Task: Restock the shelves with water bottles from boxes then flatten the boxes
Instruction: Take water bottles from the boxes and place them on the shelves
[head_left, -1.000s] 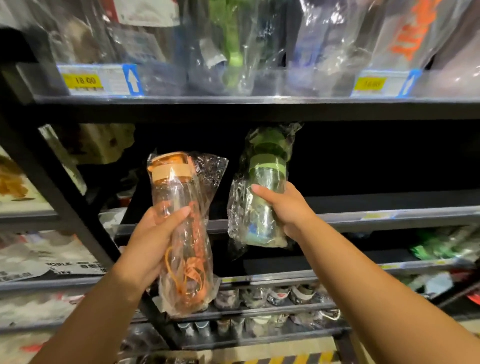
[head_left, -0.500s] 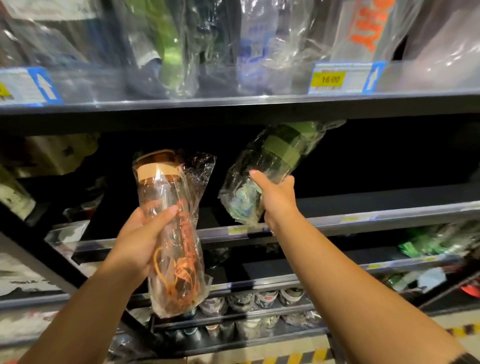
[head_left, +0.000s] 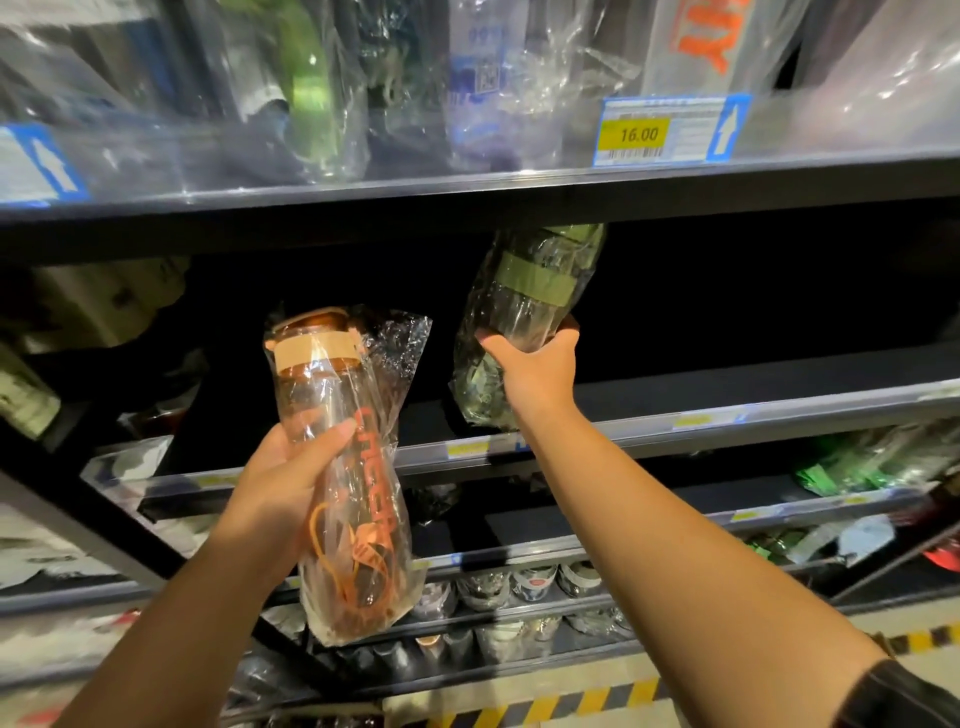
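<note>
Dark metal store shelving (head_left: 467, 200) fills the view, seen from below head height. The upper shelf is crowded with bottles in clear plastic wrap (head_left: 498, 78). The middle shelf (head_left: 753, 405) below it is dark and deep.

Two bare forearms reach up from the bottom edge. The left grip (head_left: 285, 467) is wrapped around the middle of an orange water bottle (head_left: 332, 384) in a clear bag, held nearly upright in front of the shelving, cap at the top. The right grip (head_left: 540, 369) holds a green water bottle (head_left: 530, 291), also bagged, inside the middle shelf opening. It tilts with its cap up against the underside of the upper shelf and its base near the front rail; whether the base touches the shelf cannot be told.

A yellow price tag (head_left: 636, 135) reading 16.00 sits on the upper shelf edge.
</note>
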